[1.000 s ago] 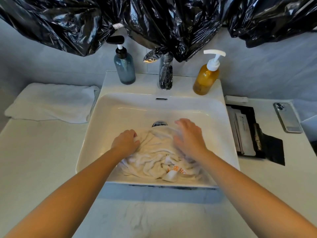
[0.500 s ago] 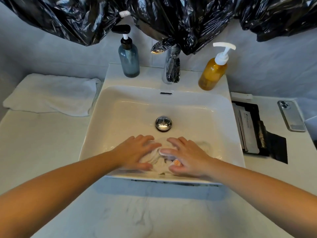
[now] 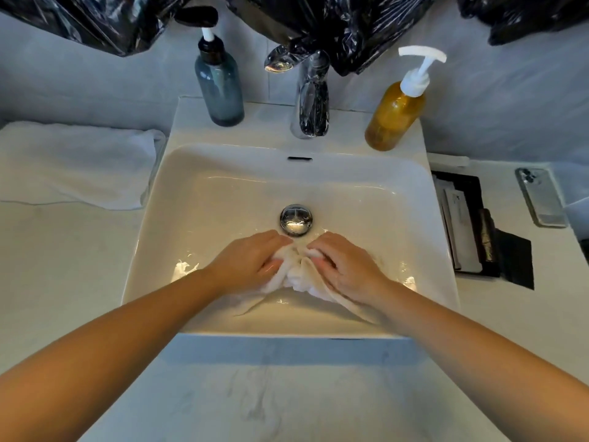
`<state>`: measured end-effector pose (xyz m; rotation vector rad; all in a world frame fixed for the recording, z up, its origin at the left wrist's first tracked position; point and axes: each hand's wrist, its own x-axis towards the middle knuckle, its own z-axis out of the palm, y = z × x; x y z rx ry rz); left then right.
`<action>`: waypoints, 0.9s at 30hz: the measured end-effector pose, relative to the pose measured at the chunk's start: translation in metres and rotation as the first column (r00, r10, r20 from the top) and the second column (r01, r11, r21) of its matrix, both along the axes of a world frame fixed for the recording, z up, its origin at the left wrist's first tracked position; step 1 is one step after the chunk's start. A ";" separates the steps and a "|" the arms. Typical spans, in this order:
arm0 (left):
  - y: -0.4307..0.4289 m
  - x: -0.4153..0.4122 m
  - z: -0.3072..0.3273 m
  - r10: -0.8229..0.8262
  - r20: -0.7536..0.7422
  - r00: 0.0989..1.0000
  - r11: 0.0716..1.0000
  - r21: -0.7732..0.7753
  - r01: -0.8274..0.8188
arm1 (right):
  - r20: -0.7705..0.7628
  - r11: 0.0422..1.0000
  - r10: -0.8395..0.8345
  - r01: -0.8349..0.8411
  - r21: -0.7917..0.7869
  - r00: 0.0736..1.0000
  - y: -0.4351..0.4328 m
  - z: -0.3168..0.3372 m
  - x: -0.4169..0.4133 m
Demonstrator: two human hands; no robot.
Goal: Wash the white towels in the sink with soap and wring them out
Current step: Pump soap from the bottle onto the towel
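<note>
A wet white towel (image 3: 298,277) lies bunched in the white sink (image 3: 223,173), just in front of the chrome drain plug (image 3: 296,219). My left hand (image 3: 247,263) grips the towel's left side with curled fingers. My right hand (image 3: 345,266) grips its right side, and a fold shows between the two hands. Most of the towel is hidden under my hands. An amber soap bottle (image 3: 396,113) with a white pump stands on the sink's back right. A second white towel (image 3: 73,162) lies folded on the counter to the left.
A dark blue-grey pump bottle (image 3: 220,86) stands at the back left of the sink, beside the chrome tap (image 3: 310,97). Black plastic bags (image 3: 334,23) hang above. On the right counter are a black tray (image 3: 478,224) with packets and a phone (image 3: 540,196).
The towel, spread loosely over the basin a second ago, is now gathered into a tight bunch. Both hands have come together near the drain and closed on it.
</note>
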<state>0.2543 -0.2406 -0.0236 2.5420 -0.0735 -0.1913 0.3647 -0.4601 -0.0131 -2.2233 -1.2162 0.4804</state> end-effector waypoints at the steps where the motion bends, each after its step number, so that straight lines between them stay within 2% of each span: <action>1: 0.008 -0.006 0.001 -0.114 0.088 0.990 0.992 0.062 0.109 | 0.103 0.994 0.109 -0.108 -0.007 0.989 -0.012 0.000 0.004; 3: 0.019 -0.021 0.004 -0.305 0.159 0.939 0.944 0.178 0.277 | 0.265 0.955 0.296 -0.277 -0.107 0.918 -0.035 -0.007 0.009; 5: 0.013 -0.030 0.004 -0.370 0.114 0.922 0.901 0.287 0.326 | 0.383 0.915 0.396 -0.326 -0.237 0.834 -0.045 -0.019 0.007; 7: -0.006 -0.028 -0.002 -0.349 0.062 0.935 0.868 0.397 0.297 | 0.435 0.917 0.386 -0.287 -0.278 0.814 -0.036 -0.029 -0.001; 10: -0.022 -0.013 -0.012 -0.305 0.053 0.951 0.846 0.472 0.246 | 0.421 0.947 0.306 -0.228 -0.226 0.854 -0.019 -0.034 -0.006; 12: -0.022 -0.004 -0.016 -0.263 0.086 0.961 0.863 0.467 0.195 | 0.429 0.949 0.301 -0.223 -0.223 0.852 -0.014 -0.034 -0.005; 14: -0.024 -0.005 -0.013 -0.235 0.097 0.967 0.900 0.398 0.179 | 0.355 0.945 0.286 -0.202 -0.256 0.890 -0.009 -0.028 -0.005; 16: -0.022 -0.001 -0.002 -0.114 0.020 0.993 0.969 0.222 0.106 | 0.253 0.950 0.205 -0.130 -0.283 0.946 -0.004 -0.020 -0.004; 18: -0.011 0.002 0.004 -0.030 -0.053 0.998 0.997 0.067 0.034 | 0.096 0.980 0.128 -0.111 -0.167 0.987 -0.005 -0.011 -0.002; 20: 0.005 -0.007 0.009 -0.176 0.032 0.984 0.978 0.118 0.171 | 0.081 0.978 0.179 -0.168 -0.123 0.981 -0.015 -0.003 0.001; 22: 0.023 -0.024 0.005 -0.320 0.112 0.941 0.917 0.288 0.277 | 0.228 0.958 0.223 -0.170 -0.230 0.948 -0.033 -0.002 0.003; 23: 0.029 -0.034 0.004 -0.300 0.115 0.947 0.902 0.356 0.242 | 0.280 0.940 0.202 -0.105 -0.325 0.938 -0.042 -0.001 0.001; 25: 0.029 -0.045 0.008 -0.117 0.047 0.992 0.887 0.454 0.083 | 0.270 0.886 0.082 0.054 -0.461 0.959 -0.051 0.007 -0.001; 26: 0.028 -0.045 0.009 -0.008 -0.034 0.999 0.892 0.451 0.023 | 0.190 0.875 -0.018 0.108 -0.473 0.982 -0.050 0.011 -0.002; 27: 0.026 -0.041 0.012 0.090 -0.111 0.990 0.923 0.382 -0.041 | 0.064 0.893 -0.120 0.136 -0.428 0.991 -0.046 0.016 -0.003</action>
